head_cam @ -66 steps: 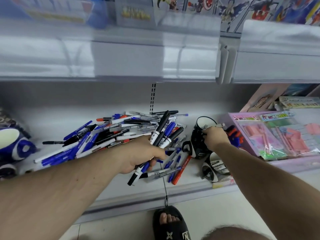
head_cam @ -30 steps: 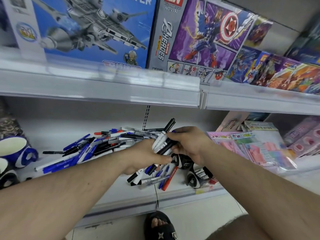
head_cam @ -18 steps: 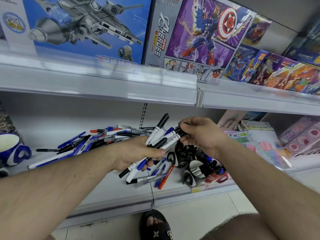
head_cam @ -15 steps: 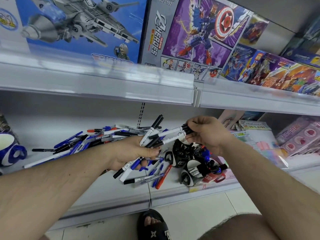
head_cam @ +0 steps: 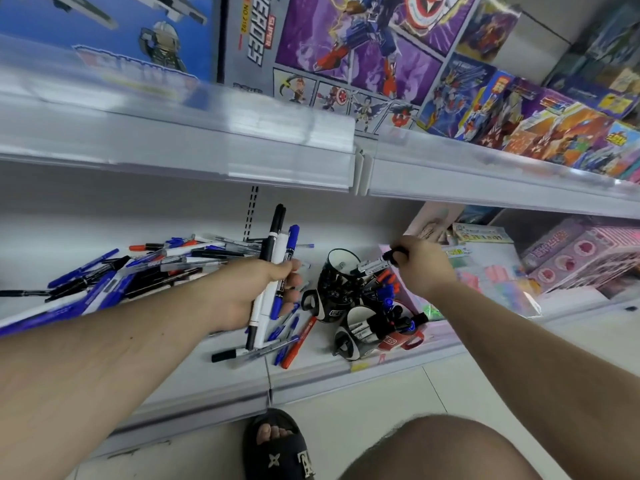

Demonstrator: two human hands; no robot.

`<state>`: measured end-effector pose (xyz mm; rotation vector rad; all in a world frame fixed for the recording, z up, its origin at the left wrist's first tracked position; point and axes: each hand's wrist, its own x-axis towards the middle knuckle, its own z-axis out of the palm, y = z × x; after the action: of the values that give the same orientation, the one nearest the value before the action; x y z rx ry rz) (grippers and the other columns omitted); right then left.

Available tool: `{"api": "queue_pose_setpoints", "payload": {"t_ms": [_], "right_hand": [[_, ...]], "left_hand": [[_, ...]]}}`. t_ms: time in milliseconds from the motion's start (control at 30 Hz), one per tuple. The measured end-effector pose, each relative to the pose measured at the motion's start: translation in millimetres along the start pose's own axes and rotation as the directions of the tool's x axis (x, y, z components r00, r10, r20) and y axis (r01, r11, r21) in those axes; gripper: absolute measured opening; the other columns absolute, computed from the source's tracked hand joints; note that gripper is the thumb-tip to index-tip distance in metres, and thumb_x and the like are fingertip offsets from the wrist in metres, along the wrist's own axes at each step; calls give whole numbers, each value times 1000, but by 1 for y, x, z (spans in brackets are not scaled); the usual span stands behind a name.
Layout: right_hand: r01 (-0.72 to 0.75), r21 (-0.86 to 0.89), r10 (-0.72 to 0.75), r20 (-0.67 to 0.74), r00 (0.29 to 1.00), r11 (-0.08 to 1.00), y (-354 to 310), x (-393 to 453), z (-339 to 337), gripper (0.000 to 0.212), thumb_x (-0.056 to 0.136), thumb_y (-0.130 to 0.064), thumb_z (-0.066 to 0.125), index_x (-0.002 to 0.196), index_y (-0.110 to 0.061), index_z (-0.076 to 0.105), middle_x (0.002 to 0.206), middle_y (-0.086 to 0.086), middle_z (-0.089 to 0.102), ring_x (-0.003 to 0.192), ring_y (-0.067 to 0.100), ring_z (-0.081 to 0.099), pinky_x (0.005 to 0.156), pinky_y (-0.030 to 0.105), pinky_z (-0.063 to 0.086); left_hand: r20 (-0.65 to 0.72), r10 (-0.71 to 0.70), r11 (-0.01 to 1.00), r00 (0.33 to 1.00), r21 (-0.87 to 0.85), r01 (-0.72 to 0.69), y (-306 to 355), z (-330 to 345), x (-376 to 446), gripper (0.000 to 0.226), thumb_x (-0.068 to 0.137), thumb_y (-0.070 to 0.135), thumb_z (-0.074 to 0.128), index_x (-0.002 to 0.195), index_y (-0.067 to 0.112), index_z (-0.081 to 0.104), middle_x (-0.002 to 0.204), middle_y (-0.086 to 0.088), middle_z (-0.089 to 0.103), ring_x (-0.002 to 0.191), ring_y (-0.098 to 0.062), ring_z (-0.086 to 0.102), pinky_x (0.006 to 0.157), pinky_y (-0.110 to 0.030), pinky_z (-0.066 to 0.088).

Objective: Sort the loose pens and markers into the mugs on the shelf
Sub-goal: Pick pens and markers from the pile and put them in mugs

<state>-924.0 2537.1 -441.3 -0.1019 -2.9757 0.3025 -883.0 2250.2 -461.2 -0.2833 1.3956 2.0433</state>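
A heap of loose pens (head_cam: 138,271), blue, black, white and red, lies on the white lower shelf (head_cam: 173,368) at the left. My left hand (head_cam: 256,292) grips a small bunch of markers (head_cam: 275,258), black, white and blue, held upright. My right hand (head_cam: 419,265) grips one white marker with a black cap (head_cam: 375,265) and holds it slanted over the black mugs. A tall black mug (head_cam: 334,285) stands at the middle of the shelf. In front of it a black-and-white mug (head_cam: 356,332) holds markers. A red mug (head_cam: 398,341) stands beside it.
A few pens (head_cam: 277,344) lie loose on the shelf in front of my left hand. Pink packaged goods (head_cam: 571,265) fill the shelf at the right. The upper shelf edge (head_cam: 242,147) hangs over the pens, with toy boxes (head_cam: 346,46) on it. My sandalled foot (head_cam: 277,445) is on the floor below.
My right hand has drawn one marker out of the bunch and carried it right, over the mugs. My left hand has turned its bunch more upright.
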Motion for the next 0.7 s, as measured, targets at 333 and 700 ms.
{"api": "queue_pose_setpoints", "payload": {"t_ms": [333, 700], "right_hand": [[-109, -169, 132, 135, 982, 980, -1, 42, 72, 21, 91, 0, 47, 98, -5, 66, 98, 11, 68, 76, 24, 54, 54, 25, 37], [-109, 31, 102, 171, 980, 994, -6, 43, 147, 44, 93, -7, 45, 135, -14, 54, 134, 18, 55, 122, 36, 49, 100, 39, 40]], "left_hand": [[-39, -29, 998, 999, 51, 31, -5, -11, 23, 20, 101, 18, 50, 107, 13, 69, 74, 0, 65, 60, -15, 60, 92, -45, 49], [-38, -69, 996, 997, 54, 71, -5, -16, 26, 21, 100, 19, 52, 108, 14, 71, 76, -2, 62, 62, -16, 57, 71, -38, 52]]}}
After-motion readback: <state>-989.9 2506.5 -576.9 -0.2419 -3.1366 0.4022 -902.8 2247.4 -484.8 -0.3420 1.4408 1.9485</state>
